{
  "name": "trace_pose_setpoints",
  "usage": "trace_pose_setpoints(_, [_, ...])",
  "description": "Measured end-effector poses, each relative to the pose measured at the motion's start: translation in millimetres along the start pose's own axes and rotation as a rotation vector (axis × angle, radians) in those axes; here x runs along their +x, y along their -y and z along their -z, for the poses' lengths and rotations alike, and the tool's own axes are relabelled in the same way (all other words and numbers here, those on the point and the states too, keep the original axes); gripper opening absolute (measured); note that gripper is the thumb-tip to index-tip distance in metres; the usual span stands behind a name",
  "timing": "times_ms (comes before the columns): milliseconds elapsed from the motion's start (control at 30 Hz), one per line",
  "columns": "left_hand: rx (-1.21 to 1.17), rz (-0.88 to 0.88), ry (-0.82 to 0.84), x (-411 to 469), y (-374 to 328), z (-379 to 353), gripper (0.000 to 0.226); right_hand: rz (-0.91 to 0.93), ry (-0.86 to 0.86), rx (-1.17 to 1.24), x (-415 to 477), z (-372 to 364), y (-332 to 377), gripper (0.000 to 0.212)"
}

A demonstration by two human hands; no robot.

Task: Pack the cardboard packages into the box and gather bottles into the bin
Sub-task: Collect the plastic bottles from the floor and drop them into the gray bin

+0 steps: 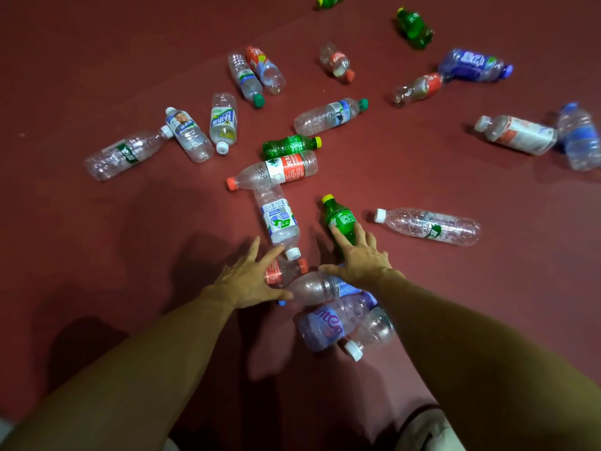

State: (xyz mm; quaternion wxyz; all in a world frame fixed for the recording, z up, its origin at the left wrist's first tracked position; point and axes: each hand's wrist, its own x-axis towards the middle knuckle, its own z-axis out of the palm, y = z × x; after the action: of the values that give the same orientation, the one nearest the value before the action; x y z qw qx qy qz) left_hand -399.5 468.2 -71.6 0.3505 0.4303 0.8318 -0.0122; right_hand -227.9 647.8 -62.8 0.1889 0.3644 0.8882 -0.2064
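Dark red floor [97, 60] across the whole frame, strewn with empty plastic bottles, all lying on their sides. Left forearm [146, 353] in from lower left, right forearm [471, 336] in from lower right, converging at lower centre.

Tight pile at lower centre, at and below the hands:
- purple-label bottle [325, 327] lowest
- clear white-capped bottle [374, 332] touching its right side
- clear blue-label bottle [320, 286] just above

Left hand [250, 283]: fingers straight and splayed, nothing gripped. Thumb against neck end of the clear blue-label bottle. Small red-label bottle [281, 271] in the gap between index finger and thumb.

Right hand [361, 260]: likewise flat and splayed, nothing gripped. Fingers resting on lower end of green yellow-capped bottle [338, 216], thumb on the clear blue-label bottle.

Just above left hand: white-and-green-label bottle [278, 219], cap toward the hand. Right of centre: long clear bottle [429, 226], apart from the green one. Mid-frame: red-label bottle [279, 170] touching second green bottle [289, 145]. Centre left: cluster of four clear bottles [192, 135]. More scattered along the top, blue bottle [471, 65] upper right.
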Motion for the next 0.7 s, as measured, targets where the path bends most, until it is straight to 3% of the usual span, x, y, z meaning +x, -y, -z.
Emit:
trace_pose_setpoints(133, [0.031,0.011,0.034,-2.7,7.4,-2.5,0.107,0.083,0.058,-0.041,0.2,-0.1,11.0,0.107])
trace_pose_setpoints(300, [0.044,-0.024,-0.046,-1.5,8.0,-5.7,0.095,0.191,0.158,-0.113,-0.3,-9.3,10.1,0.115])
trace_pose_setpoints(700, [0.066,-0.074,-0.009,4.6,10.2,0.4,0.103,0.065,0.18,-0.122,1.4,-9.5,0.5,0.107])
